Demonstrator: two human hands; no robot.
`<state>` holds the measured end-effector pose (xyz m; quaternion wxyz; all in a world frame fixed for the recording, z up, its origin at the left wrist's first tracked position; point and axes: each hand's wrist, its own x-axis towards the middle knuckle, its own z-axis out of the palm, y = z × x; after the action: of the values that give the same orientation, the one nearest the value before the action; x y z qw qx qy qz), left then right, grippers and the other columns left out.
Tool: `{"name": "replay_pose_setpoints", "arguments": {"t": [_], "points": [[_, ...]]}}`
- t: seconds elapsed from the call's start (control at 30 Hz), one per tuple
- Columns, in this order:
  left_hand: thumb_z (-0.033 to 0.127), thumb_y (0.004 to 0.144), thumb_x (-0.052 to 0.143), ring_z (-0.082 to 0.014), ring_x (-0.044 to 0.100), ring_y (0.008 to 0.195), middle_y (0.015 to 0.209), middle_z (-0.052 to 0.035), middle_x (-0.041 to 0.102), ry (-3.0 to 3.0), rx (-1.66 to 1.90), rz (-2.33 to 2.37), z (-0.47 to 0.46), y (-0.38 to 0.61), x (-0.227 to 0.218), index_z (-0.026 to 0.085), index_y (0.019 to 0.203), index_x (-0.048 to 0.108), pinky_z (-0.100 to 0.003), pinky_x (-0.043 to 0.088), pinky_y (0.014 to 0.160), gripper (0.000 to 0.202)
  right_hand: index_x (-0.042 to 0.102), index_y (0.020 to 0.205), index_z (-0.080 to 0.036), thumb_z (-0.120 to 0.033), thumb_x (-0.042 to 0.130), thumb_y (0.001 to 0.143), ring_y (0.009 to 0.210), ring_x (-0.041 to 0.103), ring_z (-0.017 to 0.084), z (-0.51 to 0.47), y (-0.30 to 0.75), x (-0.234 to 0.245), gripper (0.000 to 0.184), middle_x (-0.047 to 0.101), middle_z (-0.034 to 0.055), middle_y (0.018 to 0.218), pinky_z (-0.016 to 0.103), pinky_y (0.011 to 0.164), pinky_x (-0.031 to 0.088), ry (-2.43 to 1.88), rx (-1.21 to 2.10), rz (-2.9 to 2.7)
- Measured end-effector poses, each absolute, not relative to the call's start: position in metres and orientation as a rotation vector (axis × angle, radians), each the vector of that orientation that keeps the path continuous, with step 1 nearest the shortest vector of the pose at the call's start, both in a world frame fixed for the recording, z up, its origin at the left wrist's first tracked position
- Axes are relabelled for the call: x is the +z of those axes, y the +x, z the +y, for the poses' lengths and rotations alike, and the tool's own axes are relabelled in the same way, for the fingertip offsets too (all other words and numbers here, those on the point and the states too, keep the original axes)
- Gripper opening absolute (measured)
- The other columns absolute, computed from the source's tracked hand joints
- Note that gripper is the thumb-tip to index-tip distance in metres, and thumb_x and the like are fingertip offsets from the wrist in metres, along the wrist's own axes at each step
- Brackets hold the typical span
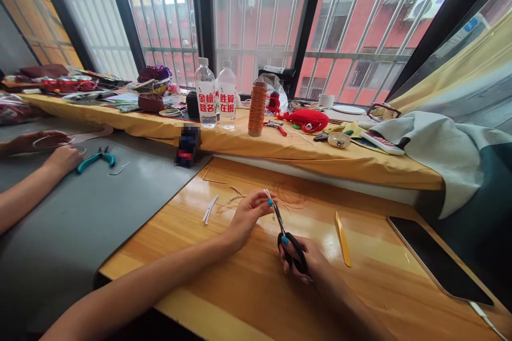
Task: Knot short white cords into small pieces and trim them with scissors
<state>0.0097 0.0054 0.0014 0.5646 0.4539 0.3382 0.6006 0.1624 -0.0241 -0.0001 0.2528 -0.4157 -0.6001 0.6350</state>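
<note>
My right hand (306, 264) grips the black handles of a pair of scissors (286, 237), blades pointing up and away. My left hand (248, 216) pinches a short pale strip (267, 193) right at the blade tips. Both hands hover over the wooden table (248, 277). Loose orange thread (290, 197) and small white strip pieces (210, 209) lie just beyond my left hand.
A yellow flat tool (343, 238) lies right of the scissors and a dark tablet (438, 258) at the table's right edge. Another person's hands (60, 157) work on a grey mat (80, 208) beside teal pliers (95, 158). Behind: two water bottles (216, 96), an orange thread spool (257, 109).
</note>
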Motion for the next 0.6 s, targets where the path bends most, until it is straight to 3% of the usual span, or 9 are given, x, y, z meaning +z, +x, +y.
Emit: {"name": "replay_pose_setpoints", "arguments": {"t": [0.27,0.6], "points": [[0.027,0.066,0.063,-0.017,0.053,0.093,0.097,-0.0045,0.055,1.108,1.413,0.748,0.0046,0.0104,-0.0012,0.02,0.087,0.062,-0.025,0.044,0.077,0.023,0.044,0.061,-0.015,-0.067,0.045,0.062,0.029,0.028,0.001,-0.0256,0.1623,0.0017,0.053,0.047,-0.0038,0.044,0.015,0.027,0.017,-1.127,1.717,-1.621],[0.025,0.068,0.063,-0.0143,0.053,0.09,0.092,-0.0031,0.058,1.059,1.422,0.72,0.0031,0.0119,-0.0008,0.021,0.088,0.062,-0.023,0.043,0.076,0.021,0.043,0.061,-0.016,-0.067,0.044,0.064,0.034,0.03,0.003,-0.0253,0.1613,0.0005,0.051,0.045,-0.0034,0.047,0.016,0.03,0.018,-1.135,1.668,-1.659]]}}
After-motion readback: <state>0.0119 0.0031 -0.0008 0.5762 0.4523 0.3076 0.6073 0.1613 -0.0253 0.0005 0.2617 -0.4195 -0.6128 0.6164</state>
